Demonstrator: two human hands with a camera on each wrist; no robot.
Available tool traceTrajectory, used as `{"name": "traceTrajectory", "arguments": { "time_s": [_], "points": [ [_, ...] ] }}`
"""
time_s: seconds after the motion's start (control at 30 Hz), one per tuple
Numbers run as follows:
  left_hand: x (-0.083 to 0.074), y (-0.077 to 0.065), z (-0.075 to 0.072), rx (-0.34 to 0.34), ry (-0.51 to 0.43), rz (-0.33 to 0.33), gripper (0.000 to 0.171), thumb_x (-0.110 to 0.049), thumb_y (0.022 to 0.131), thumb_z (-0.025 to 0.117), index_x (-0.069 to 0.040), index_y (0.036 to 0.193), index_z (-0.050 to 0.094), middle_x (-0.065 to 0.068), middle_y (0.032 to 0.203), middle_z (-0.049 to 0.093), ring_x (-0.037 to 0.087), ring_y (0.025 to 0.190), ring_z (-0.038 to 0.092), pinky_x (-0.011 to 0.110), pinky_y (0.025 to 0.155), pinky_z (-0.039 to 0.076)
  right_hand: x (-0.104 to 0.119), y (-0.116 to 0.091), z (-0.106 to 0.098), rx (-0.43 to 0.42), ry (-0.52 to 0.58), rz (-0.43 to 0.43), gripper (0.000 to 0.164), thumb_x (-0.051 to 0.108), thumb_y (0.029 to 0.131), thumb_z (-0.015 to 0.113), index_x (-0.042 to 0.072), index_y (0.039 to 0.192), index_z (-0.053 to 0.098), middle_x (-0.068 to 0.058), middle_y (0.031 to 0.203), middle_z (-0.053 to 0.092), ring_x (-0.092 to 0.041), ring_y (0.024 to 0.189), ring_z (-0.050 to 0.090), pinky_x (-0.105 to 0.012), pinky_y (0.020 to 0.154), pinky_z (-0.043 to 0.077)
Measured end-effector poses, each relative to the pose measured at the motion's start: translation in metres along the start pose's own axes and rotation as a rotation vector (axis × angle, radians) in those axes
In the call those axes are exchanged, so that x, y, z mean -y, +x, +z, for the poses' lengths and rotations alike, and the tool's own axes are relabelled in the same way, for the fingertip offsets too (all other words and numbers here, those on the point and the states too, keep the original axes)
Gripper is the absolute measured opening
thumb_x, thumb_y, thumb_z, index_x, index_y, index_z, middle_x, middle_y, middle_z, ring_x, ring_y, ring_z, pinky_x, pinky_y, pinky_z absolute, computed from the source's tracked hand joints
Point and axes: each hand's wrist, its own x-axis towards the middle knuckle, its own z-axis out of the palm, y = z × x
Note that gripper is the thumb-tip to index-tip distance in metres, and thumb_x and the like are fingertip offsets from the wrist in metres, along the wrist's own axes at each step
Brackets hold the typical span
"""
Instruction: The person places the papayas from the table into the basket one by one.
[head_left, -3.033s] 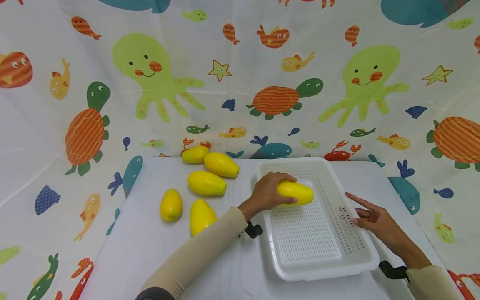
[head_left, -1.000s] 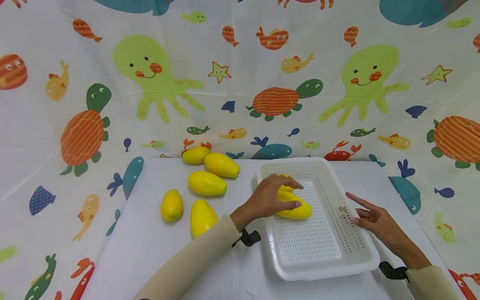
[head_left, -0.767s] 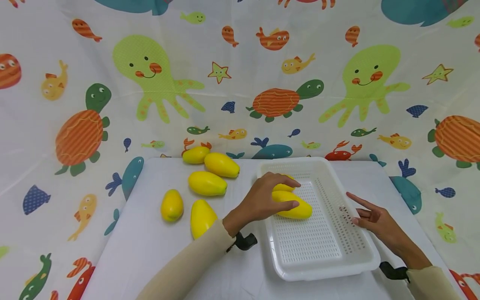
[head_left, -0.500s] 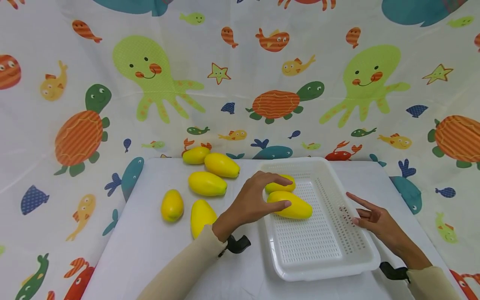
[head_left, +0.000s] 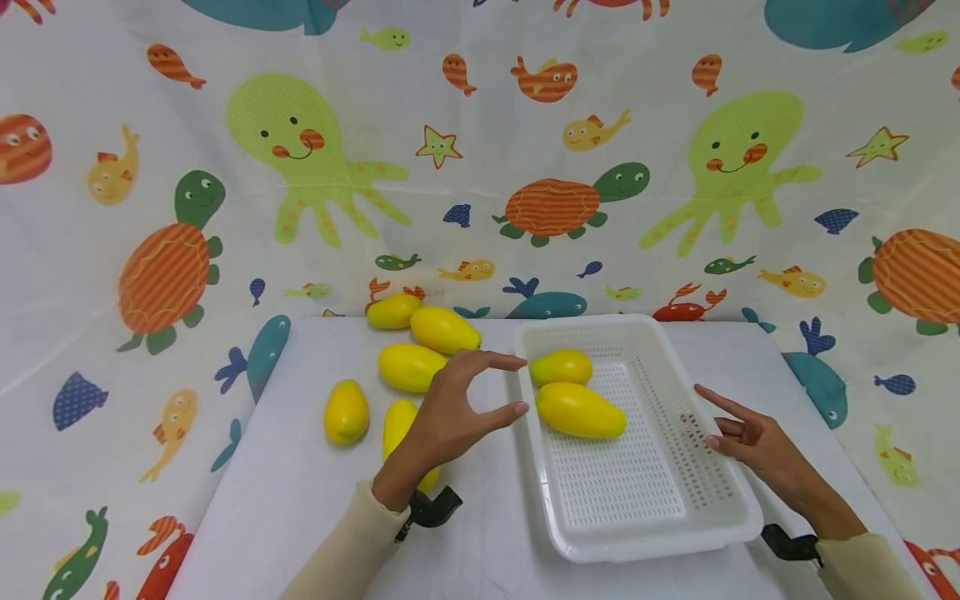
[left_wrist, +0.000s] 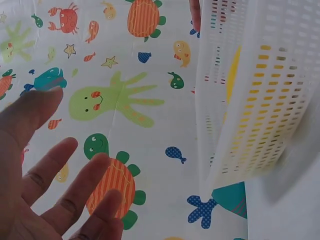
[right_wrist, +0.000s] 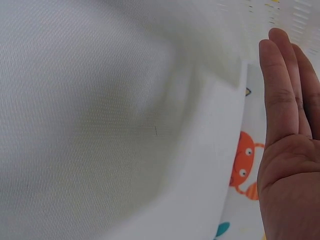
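My left hand [head_left: 455, 407] hovers, holding nothing, between the loose fruit and the basket, thumb and fingers spread apart. In the left wrist view its fingers [left_wrist: 70, 200] are bare. Two yellow papaya-like fruits [head_left: 581, 410] lie in the left part of a white perforated plastic basket [head_left: 652, 542]; the rear one [head_left: 561, 367] is smaller. My right hand [head_left: 772, 454] touches the basket's right side, index finger extended and thumb at the rim. The right wrist view shows its fingers [right_wrist: 280, 95] straight beside the basket wall.
On the white-covered table [head_left: 270, 517], several more yellow fruits stand left of the basket: one far left [head_left: 347, 412], one partly behind my left hand [head_left: 408, 367], others at the back edge [head_left: 446, 329]. A sea-animal patterned cloth [head_left: 465, 100] hangs behind.
My left hand set a yellow fruit down in the basket beside another, let go, and drew back leftward out over the table. The right hand stayed at the basket's side.
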Motion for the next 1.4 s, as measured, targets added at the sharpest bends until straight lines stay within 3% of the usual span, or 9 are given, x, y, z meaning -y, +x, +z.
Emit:
{"name": "traceTrajectory", "arguments": {
  "time_s": [0.4,0.8,1.2,1.4],
  "points": [
    [0.021,-0.02,-0.028,-0.099,-0.018,-0.051,0.051,-0.041,0.09,0.085,-0.033,0.137,0.068,-0.014,0.14,0.068,0.018,0.138,0.054,0.056,0.121,0.044,0.003,-0.003,0.001,-0.014,-0.01,0.009,0.079,0.021,0.103,0.071,0.034,0.168,0.03,0.036,0.128,0.064,-0.007,0.108,0.078,-0.046,0.082,0.067],
    [0.051,-0.054,-0.045,-0.155,-0.002,-0.178,0.056,-0.035,0.089,0.086,-0.024,0.14,0.067,-0.004,0.145,0.065,0.024,0.14,0.052,0.061,0.121,0.04,0.005,-0.002,0.003,-0.008,-0.002,-0.002,0.078,0.019,0.103,0.07,0.032,0.168,0.03,0.034,0.126,0.067,-0.012,0.106,0.079,-0.048,0.08,0.067],
    [0.077,-0.079,-0.038,-0.14,0.051,-0.292,0.067,-0.051,0.085,0.086,-0.034,0.145,0.062,-0.002,0.151,0.057,0.032,0.139,0.048,0.065,0.119,0.038,0.005,-0.001,0.002,-0.028,0.0,0.045,0.078,0.024,0.102,0.072,0.035,0.168,0.031,0.031,0.124,0.069,-0.017,0.106,0.08,-0.049,0.081,0.067],
    [0.09,-0.088,-0.029,-0.145,0.095,-0.32,0.079,-0.05,0.084,0.086,-0.03,0.153,0.054,0.002,0.161,0.047,0.031,0.15,0.038,0.069,0.125,0.028,0.004,-0.002,0.001,-0.025,-0.001,0.041,0.078,0.024,0.102,0.072,0.035,0.168,0.031,0.033,0.124,0.068,-0.016,0.106,0.08,-0.049,0.081,0.067]
  ]
}}
